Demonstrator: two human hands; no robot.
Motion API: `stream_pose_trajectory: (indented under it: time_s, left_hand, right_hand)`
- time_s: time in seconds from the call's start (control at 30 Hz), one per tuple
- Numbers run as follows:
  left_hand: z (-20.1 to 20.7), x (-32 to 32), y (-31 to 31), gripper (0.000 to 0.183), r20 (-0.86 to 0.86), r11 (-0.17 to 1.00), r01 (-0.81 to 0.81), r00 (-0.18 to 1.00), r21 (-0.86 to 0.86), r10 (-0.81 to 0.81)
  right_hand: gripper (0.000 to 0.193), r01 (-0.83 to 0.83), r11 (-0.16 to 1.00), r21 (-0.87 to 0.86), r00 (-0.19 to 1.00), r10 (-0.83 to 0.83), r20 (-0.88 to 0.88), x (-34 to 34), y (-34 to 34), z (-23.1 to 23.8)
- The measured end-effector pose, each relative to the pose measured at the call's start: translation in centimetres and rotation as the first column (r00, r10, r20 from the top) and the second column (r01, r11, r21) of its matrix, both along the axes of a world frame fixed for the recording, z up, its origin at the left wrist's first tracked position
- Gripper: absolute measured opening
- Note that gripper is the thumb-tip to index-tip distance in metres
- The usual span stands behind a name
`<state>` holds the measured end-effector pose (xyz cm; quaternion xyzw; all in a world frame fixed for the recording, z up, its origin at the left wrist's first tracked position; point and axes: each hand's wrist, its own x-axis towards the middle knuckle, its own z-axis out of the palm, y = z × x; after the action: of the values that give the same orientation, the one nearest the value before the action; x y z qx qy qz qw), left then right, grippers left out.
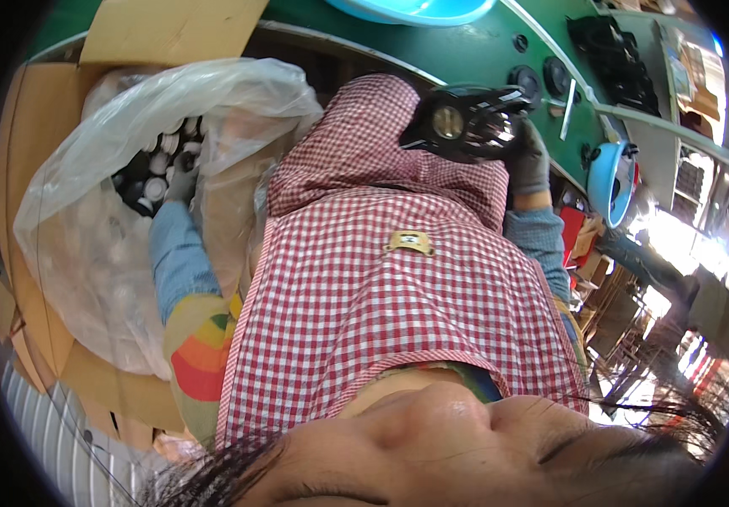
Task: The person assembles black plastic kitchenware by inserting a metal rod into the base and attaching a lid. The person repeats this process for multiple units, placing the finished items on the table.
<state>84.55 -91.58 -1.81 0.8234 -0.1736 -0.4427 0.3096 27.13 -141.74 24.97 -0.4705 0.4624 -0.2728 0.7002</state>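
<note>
My right hand (531,160), in a grey glove, grips a glossy black plastic housing (487,131) by its right end. The housing is held tilted above my lap, at the table's edge. A round, pale metallic disc shows on its left part. My left hand (182,183), also gloved, reaches into a clear plastic bag (94,245) at my left. Small black and white round parts (156,162) lie in the bag around that hand. Its fingers are partly hidden among them, so whether it holds one does not show.
The bag lines an open cardboard box (22,203), its flap (170,29) raised at the back. On the green table (457,55) are a light blue basin (415,8) and black round parts (555,76). Another blue basin (608,182) stands at the right, with black parts (614,59) farther back.
</note>
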Motion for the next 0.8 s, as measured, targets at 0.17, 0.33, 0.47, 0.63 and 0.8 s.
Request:
stream_pose_trajectory:
  time_s: [0.17,0.33,0.47,0.63,0.8]
  left_hand:
    - [17.4,-1.7,-8.5,0.072,0.037,0.901,-0.103,0.991,-0.422,0.131]
    - [29.1,-15.9,-20.3,0.09,-0.091,0.657,0.086,0.969,-0.749,-0.23]
    - [29.2,-22.7,-29.8,0.106,0.524,0.429,0.533,0.838,-0.73,-0.15]
    - [28.6,-23.9,-34.2,0.11,0.785,0.314,0.773,0.608,-0.551,-0.117]
    - [28.7,-24.4,-34.7,0.11,0.731,0.346,0.755,0.644,-0.557,-0.227]
  right_hand:
    - [0.014,0.13,0.99,0.061,0.987,-0.135,0.086,0.7,3.8,0.1]
    - [0.015,0.049,0.984,-0.173,0.999,-0.053,-0.015,0.2,3.4,-4.0]
    - [0.025,-0.083,0.909,-0.41,0.99,0.027,-0.141,0.6,3.5,-5.8]
    - [0.039,0.282,0.947,0.156,0.916,-0.314,0.25,2.4,5.7,-4.4]
    - [0.034,0.366,0.93,0.024,0.907,-0.362,0.216,3.8,7.1,-2.1]
